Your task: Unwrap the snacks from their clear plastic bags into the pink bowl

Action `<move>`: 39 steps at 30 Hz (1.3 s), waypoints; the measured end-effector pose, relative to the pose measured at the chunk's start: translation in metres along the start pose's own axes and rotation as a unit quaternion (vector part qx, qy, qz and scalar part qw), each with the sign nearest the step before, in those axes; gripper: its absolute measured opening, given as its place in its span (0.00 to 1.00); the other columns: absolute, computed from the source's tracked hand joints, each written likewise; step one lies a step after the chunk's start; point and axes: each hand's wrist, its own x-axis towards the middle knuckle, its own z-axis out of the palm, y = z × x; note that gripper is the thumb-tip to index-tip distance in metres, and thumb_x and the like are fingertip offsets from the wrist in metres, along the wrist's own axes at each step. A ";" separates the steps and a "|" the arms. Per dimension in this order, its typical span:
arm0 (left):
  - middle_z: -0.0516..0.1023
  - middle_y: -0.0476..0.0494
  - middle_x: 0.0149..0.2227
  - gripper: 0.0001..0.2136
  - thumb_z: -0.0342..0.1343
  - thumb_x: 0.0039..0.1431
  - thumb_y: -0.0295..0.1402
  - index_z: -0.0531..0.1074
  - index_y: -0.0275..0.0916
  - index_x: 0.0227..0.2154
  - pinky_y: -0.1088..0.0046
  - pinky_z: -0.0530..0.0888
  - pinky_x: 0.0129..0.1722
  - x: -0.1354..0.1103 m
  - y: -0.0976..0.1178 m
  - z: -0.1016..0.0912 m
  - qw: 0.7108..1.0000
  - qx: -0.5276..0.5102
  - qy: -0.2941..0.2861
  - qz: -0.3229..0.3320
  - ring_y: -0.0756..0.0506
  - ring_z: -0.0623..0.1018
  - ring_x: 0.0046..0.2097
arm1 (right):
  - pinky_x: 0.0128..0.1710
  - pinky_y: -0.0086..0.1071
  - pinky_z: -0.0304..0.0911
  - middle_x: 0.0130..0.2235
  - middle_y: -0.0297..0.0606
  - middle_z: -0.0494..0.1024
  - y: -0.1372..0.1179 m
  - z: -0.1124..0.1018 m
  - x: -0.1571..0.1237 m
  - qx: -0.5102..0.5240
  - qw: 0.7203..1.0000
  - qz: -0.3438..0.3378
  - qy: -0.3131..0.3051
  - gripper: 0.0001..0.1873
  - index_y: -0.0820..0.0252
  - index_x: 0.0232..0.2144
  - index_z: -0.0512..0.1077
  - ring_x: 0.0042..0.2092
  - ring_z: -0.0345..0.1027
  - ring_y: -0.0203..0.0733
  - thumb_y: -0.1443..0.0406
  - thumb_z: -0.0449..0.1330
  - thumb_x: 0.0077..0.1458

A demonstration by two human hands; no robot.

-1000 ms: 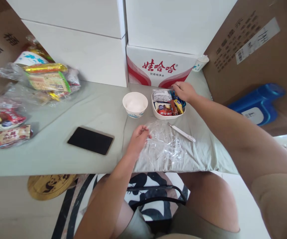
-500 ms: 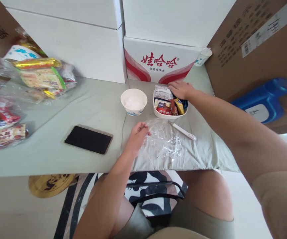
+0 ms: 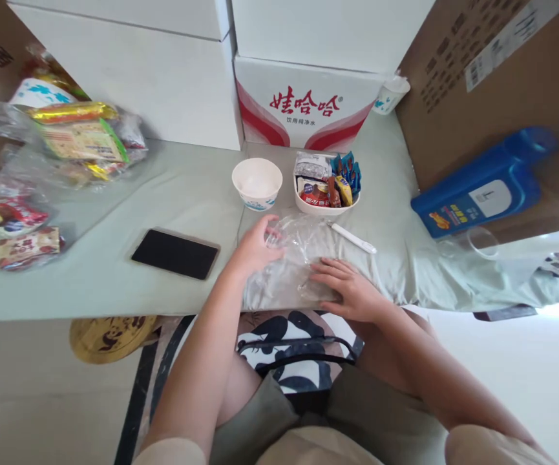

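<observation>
Cloth, bag touching left hand, right hand

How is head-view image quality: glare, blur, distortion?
Head view: soft daylight, faint shadows; floor at lower right blown out; clear plastic bag between left hand and right hand glints, outline hard to trace; snack packets at left edge soft; wide lens stretches the corners.
</observation>
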 end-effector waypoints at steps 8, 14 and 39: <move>0.81 0.46 0.36 0.21 0.67 0.46 0.34 0.74 0.39 0.45 0.73 0.72 0.35 0.004 -0.013 -0.026 1.000 0.018 0.004 -0.002 0.50 0.75 0.32 | 0.63 0.57 0.63 0.66 0.44 0.70 0.003 0.009 -0.027 -0.037 0.999 0.038 0.006 0.19 0.53 0.54 0.76 0.68 0.61 0.58 0.62 0.62 0.61; 0.81 0.45 0.31 0.16 0.66 0.49 0.38 0.74 0.38 0.40 0.74 0.71 0.30 0.001 -0.009 -0.037 0.999 -0.021 -0.027 -0.041 0.48 0.76 0.31 | 0.56 0.53 0.70 0.58 0.43 0.79 0.010 0.002 -0.038 -0.008 0.998 0.000 0.058 0.09 0.56 0.35 0.77 0.62 0.71 0.55 0.65 0.57 0.66; 0.83 0.42 0.48 0.11 0.64 0.54 0.36 0.79 0.42 0.40 0.59 0.75 0.54 -0.079 0.018 0.012 0.944 0.255 -0.098 0.184 0.39 0.81 0.50 | 0.51 0.50 0.72 0.59 0.51 0.76 0.004 -0.009 -0.033 0.054 0.995 0.040 0.074 0.09 0.57 0.34 0.74 0.55 0.76 0.54 0.65 0.54 0.64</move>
